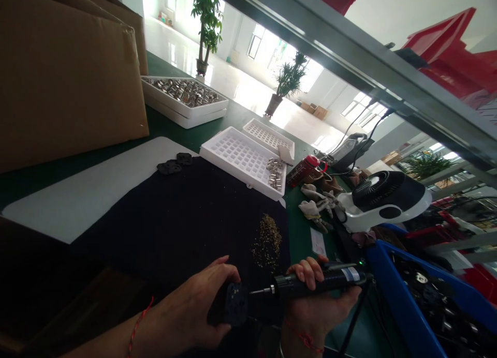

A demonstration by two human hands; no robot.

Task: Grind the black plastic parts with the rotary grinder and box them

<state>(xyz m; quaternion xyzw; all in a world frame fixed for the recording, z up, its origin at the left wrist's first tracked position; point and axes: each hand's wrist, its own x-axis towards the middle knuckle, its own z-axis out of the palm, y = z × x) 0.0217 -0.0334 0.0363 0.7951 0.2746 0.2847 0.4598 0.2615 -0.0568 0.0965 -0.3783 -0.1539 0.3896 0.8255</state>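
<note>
My left hand (202,302) grips a small black plastic part (235,304) with metal contacts showing on its face. My right hand (316,296) holds a black electric screwdriver (322,282) level, and its thin metal bit reaches the side of the part. Just beyond my hands, a heap of small brass screws (266,242) lies on a black cloth mat (171,218). Two similar black parts (169,167) rest at the mat's far edge. A red thread circles each of my wrists.
Beyond the mat stand white trays (240,159), one holding metal cylinders (182,91). Work gloves (314,203), a red flask (304,170) and a white-and-black fan (384,197) sit to the right. A blue bin (411,301) of black parts is at lower right. Cardboard boxes (66,73) stand left; a metal shelf bar (349,58) crosses overhead.
</note>
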